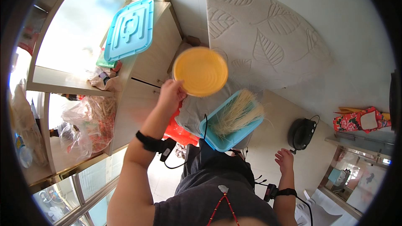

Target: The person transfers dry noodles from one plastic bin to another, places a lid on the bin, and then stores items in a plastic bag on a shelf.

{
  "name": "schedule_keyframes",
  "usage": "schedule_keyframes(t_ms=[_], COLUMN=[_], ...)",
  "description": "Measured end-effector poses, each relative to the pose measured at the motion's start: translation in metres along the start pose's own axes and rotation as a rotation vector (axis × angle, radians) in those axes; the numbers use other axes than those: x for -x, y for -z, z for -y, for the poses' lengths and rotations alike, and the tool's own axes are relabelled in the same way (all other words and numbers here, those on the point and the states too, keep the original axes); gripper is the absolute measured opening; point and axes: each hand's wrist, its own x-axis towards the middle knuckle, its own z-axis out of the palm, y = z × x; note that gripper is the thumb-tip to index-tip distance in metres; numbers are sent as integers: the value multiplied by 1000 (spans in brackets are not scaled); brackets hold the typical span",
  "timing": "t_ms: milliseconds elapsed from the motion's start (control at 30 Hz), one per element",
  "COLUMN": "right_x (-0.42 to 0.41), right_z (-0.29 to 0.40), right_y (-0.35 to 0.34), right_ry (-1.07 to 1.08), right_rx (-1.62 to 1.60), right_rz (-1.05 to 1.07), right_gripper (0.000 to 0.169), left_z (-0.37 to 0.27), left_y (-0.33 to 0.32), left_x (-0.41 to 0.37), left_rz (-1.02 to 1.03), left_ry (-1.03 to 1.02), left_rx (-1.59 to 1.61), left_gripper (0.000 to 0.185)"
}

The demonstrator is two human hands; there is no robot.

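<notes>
My left hand (171, 95) grips the rim of a round yellow plastic bowl or basin (201, 71), thumb and fingers pinching its lower left edge; the bowl looks slightly blurred. Below and to its right, a light blue plastic tub (224, 144) rests close against my front, holding a bundle of pale, thin dry noodles (240, 113) whose ends stick out past the rim. At the right, my right hand (284, 160) is away from the tub with its fingers apart, holding nothing. Both wrists wear black straps with small devices and cables.
A light blue lid (130, 31) lies on the cabinet top at the upper left. Shelves with plastic bags (91, 125) stand at the left. A leaf-patterned padded panel (263, 37) is ahead. A black round appliance (301, 133) is near my right hand; grey cloth (191, 113) lies beside the tub.
</notes>
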Motion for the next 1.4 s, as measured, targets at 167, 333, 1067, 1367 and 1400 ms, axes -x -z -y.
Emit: schedule_keyframes(t_ms=[167,333,1067,1367,1400], right_x=[14,21,19,53,58], right_z=[-1,-14,11,88,96], right_y=[1,12,-18,-93,-105], right_ry=[5,-44,157,87,33], right_rx=[111,173,198,-149,-195], right_rz=[-9,-54,93,790,875], right_gripper=[28,27,21,51,54], left_z=[128,199,-37,80,93], left_y=[38,69,67,77,76], left_x=[-68,-102,-3,128,128], left_rz=[-74,-63,-92,-180,-86], left_ry=[141,438,-364,-480,-477], left_rx=[115,-29,319,-300,-388], left_gripper=[13,34,22,31,27])
